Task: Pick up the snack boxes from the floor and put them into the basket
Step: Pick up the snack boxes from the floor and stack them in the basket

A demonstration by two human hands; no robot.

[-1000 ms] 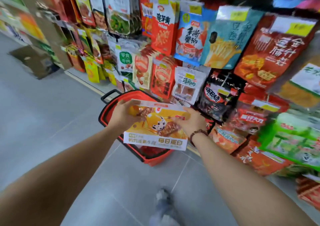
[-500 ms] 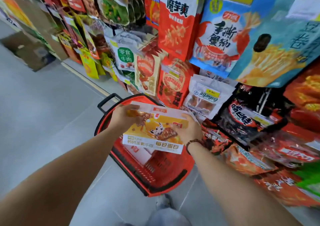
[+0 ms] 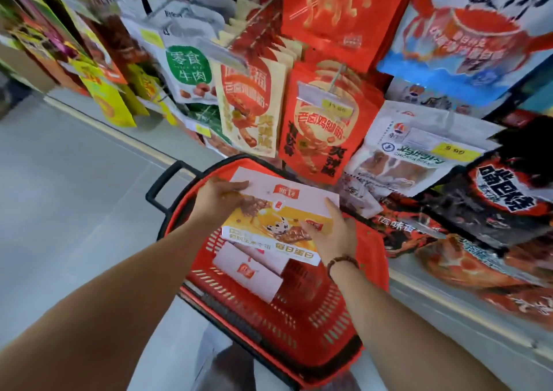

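Both hands hold a yellow and white snack box point(image 3: 278, 223) over the red basket point(image 3: 302, 331); the left hand point(image 3: 217, 200) has its fingers closed on the box's far left corner and the right hand point(image 3: 332, 233) has its fingers closed on the near right edge. The box says "每日蛋白" along its front edge, and a second white box point(image 3: 248, 271) lies inside the basket near its left wall. Hanging snack bags point(image 3: 317, 121) crowd the basket's far rim, one reading "零食牛肉", while the grey floor point(image 3: 74, 211) to the left is open.
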